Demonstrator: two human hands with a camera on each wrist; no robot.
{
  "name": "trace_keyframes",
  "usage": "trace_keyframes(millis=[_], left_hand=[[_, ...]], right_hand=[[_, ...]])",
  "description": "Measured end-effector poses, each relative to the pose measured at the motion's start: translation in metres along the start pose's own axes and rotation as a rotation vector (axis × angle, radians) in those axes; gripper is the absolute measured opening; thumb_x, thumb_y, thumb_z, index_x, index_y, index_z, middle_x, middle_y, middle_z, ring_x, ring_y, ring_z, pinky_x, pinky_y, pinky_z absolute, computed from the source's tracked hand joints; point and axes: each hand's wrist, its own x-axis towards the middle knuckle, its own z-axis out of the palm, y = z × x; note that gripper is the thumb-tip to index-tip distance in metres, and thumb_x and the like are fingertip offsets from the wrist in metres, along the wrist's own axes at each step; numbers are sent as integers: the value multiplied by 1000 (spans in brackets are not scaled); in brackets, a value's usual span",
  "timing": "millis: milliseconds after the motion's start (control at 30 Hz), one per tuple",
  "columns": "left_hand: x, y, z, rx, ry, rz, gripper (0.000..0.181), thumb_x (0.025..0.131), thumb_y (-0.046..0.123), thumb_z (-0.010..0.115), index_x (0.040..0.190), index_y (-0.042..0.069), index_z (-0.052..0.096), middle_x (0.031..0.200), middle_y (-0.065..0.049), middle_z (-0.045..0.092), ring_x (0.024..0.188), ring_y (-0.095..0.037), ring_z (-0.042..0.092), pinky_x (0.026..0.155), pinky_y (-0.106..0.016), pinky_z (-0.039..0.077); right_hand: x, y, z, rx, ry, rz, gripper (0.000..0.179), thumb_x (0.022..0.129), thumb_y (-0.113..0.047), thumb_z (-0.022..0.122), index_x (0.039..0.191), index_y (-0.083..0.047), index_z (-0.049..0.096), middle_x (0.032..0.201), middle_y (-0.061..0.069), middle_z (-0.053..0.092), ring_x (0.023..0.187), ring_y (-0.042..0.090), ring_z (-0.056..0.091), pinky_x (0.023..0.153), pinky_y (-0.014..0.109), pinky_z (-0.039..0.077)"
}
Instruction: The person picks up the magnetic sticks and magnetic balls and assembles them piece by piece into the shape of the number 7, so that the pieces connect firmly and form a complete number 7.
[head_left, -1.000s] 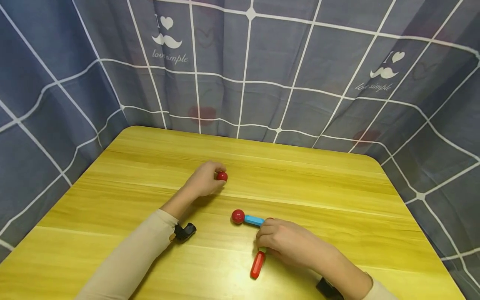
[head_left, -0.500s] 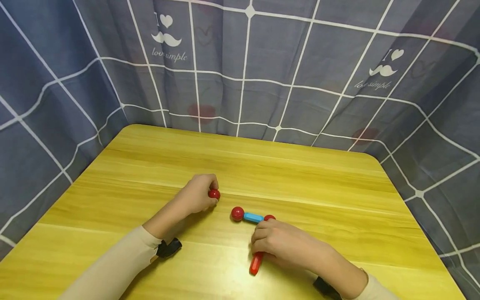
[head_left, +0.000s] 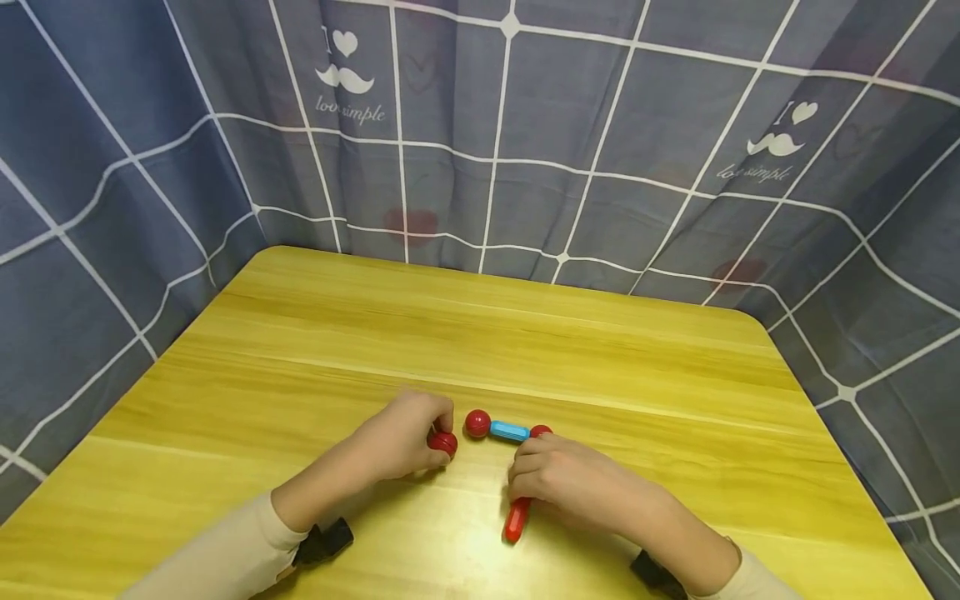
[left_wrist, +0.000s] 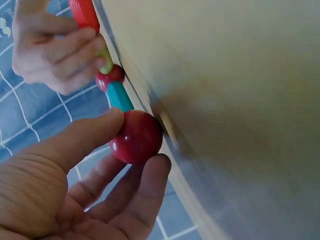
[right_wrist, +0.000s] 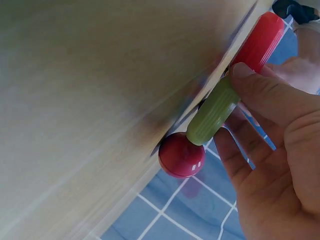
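My left hand point(head_left: 401, 433) pinches a loose red ball point(left_wrist: 137, 137) between thumb and fingertips, low over the table. Just beyond it lies a blue rod point(head_left: 510, 431) with a red ball point(head_left: 477, 423) at its left end. Another red ball point(right_wrist: 181, 155) sits at the rod's right end and joins it to a green rod point(right_wrist: 215, 110). My right hand point(head_left: 573, 479) holds the green rod near its far end, thumb and fingers where it meets a red rod point(right_wrist: 260, 40). In the head view this hand hides the green rod, while the red rod point(head_left: 516, 521) points toward me.
The pieces are on a yellow wood-grain table point(head_left: 360, 317) with rounded far corners. A blue-grey curtain point(head_left: 450, 100) with white grid lines hangs around its back and sides. Black wrist straps point(head_left: 322, 542) show at both sleeves.
My left hand has brought its red ball toward me, then right, close to the joined rods. My right hand stays almost in place; the red rod has drawn in slightly under its fingers.
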Motion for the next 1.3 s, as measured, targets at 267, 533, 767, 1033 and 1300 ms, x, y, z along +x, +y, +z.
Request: trace_keyframes(millis=[267, 533, 767, 1033, 1300], left_hand=[[-10, 17, 11, -87, -77, 21, 28, 71, 6, 85, 74, 13, 58, 68, 8, 58, 61, -3, 50, 55, -20, 45], [-22, 40, 24, -51, -156, 39, 32, 70, 11, 86, 73, 15, 55, 66, 11, 53, 59, 1, 46, 52, -16, 43], [-28, 55, 32, -15, -211, 62, 34, 70, 14, 87, 72, 18, 53, 65, 12, 50, 58, 1, 44, 51, -15, 41], [-28, 62, 36, -15, -222, 91, 35, 70, 14, 86, 72, 20, 52, 65, 12, 50, 59, 2, 44, 49, -15, 40], [-26, 67, 41, 5, -209, 114, 34, 71, 17, 85, 72, 19, 51, 64, 12, 48, 57, 2, 41, 48, -14, 37]], right_hand=[[1, 2, -1, 28, 6, -10, 13, 84, -13, 76, 93, -22, 71, 93, -16, 64, 94, 5, 54, 92, 18, 40], [2, 5, 0, 39, 33, -30, 15, 82, -13, 78, 91, -21, 70, 93, -16, 64, 97, 6, 55, 94, 17, 39], [3, 5, 0, 32, 34, -21, 12, 83, -16, 78, 92, -21, 70, 93, -15, 64, 96, 6, 55, 93, 18, 40], [3, 4, 1, 60, 56, -11, 11, 85, -17, 76, 94, -21, 71, 93, -16, 62, 94, 4, 53, 90, 17, 39], [3, 4, 2, 57, 71, -14, 12, 84, -17, 77, 91, -22, 69, 90, -17, 61, 91, 3, 51, 86, 17, 39]])
